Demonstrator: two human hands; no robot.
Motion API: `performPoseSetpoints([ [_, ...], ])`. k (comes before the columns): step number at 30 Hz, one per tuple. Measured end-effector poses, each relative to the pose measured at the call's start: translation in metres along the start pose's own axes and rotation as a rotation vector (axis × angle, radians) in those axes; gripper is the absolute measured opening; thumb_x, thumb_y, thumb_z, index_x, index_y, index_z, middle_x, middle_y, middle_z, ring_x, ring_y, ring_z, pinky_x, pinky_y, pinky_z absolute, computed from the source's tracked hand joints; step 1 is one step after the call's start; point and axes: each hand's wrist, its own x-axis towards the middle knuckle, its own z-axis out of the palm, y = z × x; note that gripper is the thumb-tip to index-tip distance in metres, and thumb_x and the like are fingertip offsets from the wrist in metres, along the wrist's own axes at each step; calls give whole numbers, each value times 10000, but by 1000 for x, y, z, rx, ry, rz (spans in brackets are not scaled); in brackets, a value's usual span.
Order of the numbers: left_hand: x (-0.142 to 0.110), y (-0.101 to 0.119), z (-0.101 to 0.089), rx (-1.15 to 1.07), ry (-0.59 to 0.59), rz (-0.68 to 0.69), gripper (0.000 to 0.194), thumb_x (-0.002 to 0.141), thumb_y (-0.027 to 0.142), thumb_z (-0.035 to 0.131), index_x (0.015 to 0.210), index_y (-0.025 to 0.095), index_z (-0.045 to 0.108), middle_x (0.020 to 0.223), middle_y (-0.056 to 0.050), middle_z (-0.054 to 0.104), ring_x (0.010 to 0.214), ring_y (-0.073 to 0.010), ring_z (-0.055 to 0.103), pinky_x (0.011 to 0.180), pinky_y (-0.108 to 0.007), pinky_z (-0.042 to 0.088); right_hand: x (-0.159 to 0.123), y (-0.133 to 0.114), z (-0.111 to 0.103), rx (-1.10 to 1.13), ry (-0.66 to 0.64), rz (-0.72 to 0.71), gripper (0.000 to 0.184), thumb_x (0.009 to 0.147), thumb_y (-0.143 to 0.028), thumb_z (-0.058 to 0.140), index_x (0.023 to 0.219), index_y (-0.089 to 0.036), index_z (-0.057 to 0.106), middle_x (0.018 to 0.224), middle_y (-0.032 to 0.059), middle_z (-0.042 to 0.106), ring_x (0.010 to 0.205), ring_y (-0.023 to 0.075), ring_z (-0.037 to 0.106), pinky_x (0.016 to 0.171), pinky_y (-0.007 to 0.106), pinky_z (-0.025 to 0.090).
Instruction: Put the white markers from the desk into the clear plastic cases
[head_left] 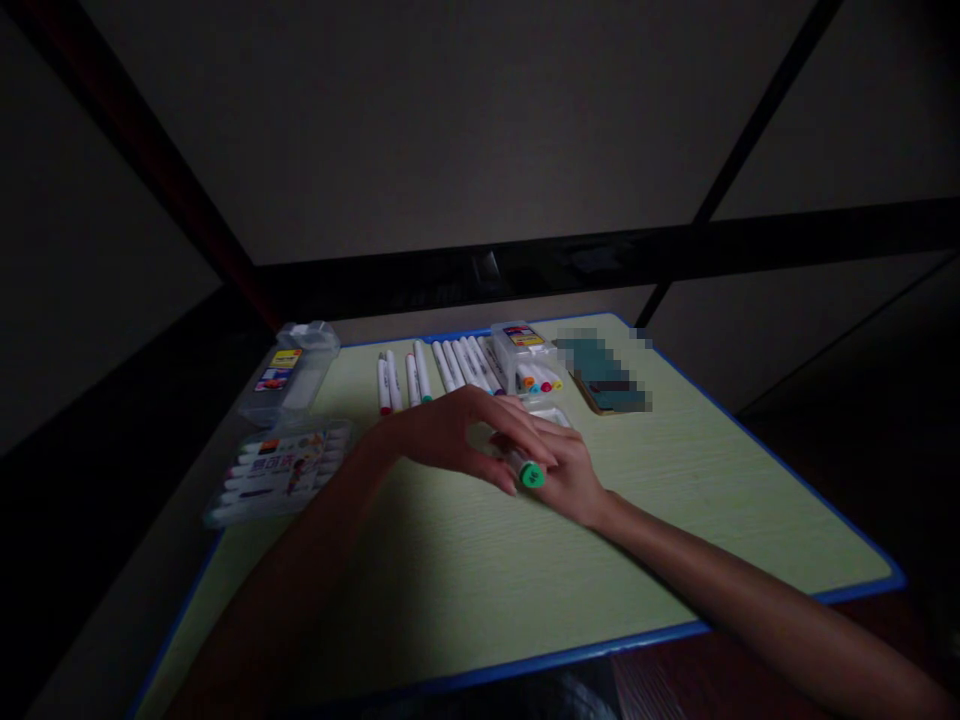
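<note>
Above the middle of the table, my left hand (450,428) and my right hand (568,468) come together on one white marker (532,474). Its green end, with a small dark print on it, points toward me. The thumb and fingers of my left hand close on either side of that end. My right hand is wrapped around the marker from behind, its fingers partly covered by my left. Most of the barrel is hidden. Just behind the hands, part of a clear plastic case (551,412) shows.
Several white markers (457,365) lie in a row at the back. A clear box (517,345) with colored-tip markers stands right of them, beside a blurred teal object (604,372). On the left are an opened clear case (292,375) and a filled marker case (281,470). The table (712,500) has blue edges.
</note>
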Motion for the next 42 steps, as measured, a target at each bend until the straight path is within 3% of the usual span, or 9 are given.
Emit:
performPoseSetpoints([
  [4, 1, 1, 3, 26, 63, 31, 302, 637, 249, 740, 916, 157, 673, 840, -58, 680, 828, -147, 595, 813, -295, 466, 1, -1, 0, -55, 95, 13, 169, 760, -281, 621, 640, -180, 559, 639, 13, 556, 654, 157, 543, 601, 283, 432],
  [8, 4, -1, 6, 15, 129, 48, 162, 662, 221, 713, 788, 138, 654, 783, -42, 664, 772, -122, 595, 755, -261, 475, 2, -2, -1, -72, 123, 7, 231, 733, -314, 650, 602, -178, 517, 604, -6, 508, 601, 133, 494, 532, 252, 373],
  [12, 5, -2, 7, -1, 125, 44, 81, 679, 208, 687, 721, 150, 649, 755, -25, 665, 769, -116, 598, 810, -271, 464, 3, -2, -1, -69, 132, 15, 245, 732, -305, 647, 587, -181, 494, 584, -20, 471, 587, 125, 467, 521, 242, 350],
  [27, 6, -2, 7, -47, 123, -57, 134, 656, 306, 717, 663, 176, 685, 721, -45, 686, 742, -135, 599, 814, -298, 450, 2, -3, -2, -31, 97, 5, 231, 750, -269, 623, 582, -177, 494, 578, -23, 442, 580, 113, 454, 514, 239, 338],
  [35, 5, 1, 7, -55, 96, -16, 56, 675, 246, 704, 692, 194, 696, 719, -32, 686, 767, -127, 602, 804, -280, 451, 1, -3, -3, -25, 87, -10, 241, 749, -304, 629, 587, -172, 511, 595, -11, 482, 597, 121, 481, 528, 249, 359],
  [42, 4, 0, 6, -81, 185, -35, 114, 639, 279, 731, 674, 177, 696, 695, -42, 689, 713, -127, 598, 770, -284, 462, 6, -9, -6, -36, 42, 21, 219, 727, -341, 659, 655, -179, 532, 604, -21, 523, 574, 111, 497, 523, 236, 385],
])
